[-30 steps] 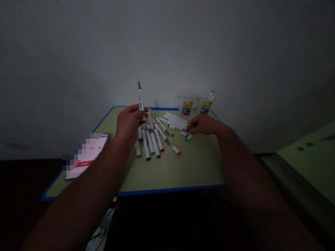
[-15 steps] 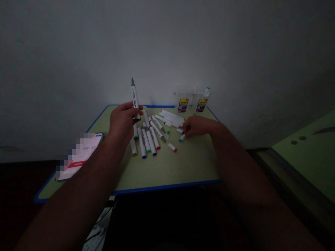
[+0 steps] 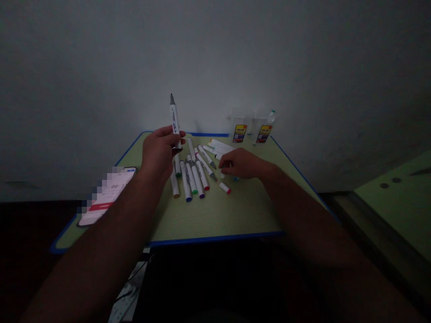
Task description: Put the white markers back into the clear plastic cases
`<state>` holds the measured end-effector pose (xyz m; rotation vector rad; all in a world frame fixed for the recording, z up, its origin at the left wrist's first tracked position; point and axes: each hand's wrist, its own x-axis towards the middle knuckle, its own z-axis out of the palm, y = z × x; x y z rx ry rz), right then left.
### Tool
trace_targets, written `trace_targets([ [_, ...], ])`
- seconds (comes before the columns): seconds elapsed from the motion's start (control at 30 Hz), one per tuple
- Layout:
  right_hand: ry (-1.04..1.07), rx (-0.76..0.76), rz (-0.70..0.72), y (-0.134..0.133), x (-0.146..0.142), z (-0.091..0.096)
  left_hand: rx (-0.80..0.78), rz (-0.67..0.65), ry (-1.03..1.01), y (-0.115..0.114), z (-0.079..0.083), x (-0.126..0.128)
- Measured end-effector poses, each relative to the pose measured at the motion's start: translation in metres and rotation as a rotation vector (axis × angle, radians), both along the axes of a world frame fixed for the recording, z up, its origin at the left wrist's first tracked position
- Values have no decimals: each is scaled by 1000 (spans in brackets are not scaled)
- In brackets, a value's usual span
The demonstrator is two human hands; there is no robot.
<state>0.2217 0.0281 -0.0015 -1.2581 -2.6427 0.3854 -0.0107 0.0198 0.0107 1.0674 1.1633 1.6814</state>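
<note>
My left hand [image 3: 158, 152] is closed round the lower part of an uncapped white marker [image 3: 174, 117], which stands almost upright with its grey nib end up. Over the right part of the pile, my right hand [image 3: 239, 163] has its fingertips closed about a small standing marker cap [image 3: 222, 175], partly hidden by the fingers. Just below it lies a white cap with a pink-red end [image 3: 225, 187]. A blue-ended cap [image 3: 236, 178] shows under the right palm. Between the hands several white markers [image 3: 191, 178] lie side by side, some with bare grey ends.
Two clear plastic cases [image 3: 240, 128] with yellow and black labels stand at the back against the wall; the right one holds a green-ended marker [image 3: 272, 115]. A phone [image 3: 107, 197] lies at the left of the blue-edged table [image 3: 215, 220].
My right hand has moved left, from the blue-ended cap to the small standing cap. My left hand still holds the marker upright. The view has shifted slightly.
</note>
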Motion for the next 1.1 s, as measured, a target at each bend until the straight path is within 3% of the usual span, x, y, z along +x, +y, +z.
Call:
trace_targets([
  [0.27, -155, 24, -47, 9, 16, 4, -3, 4, -1, -2, 2, 2],
  [0.43, -82, 23, -68, 9, 18, 5, -6, 0, -12, -1, 2, 1],
  [0.6, -97, -131, -2, -5, 14, 17, -13, 7, -13, 0, 1, 1],
  [0.73, -230, -238, 72, -17, 4, 20, -16, 9, -7, 0, 2, 1],
  [1.1, -446, -53, -36, -24, -6, 21, -6, 18, -22, 0, 3, -1],
])
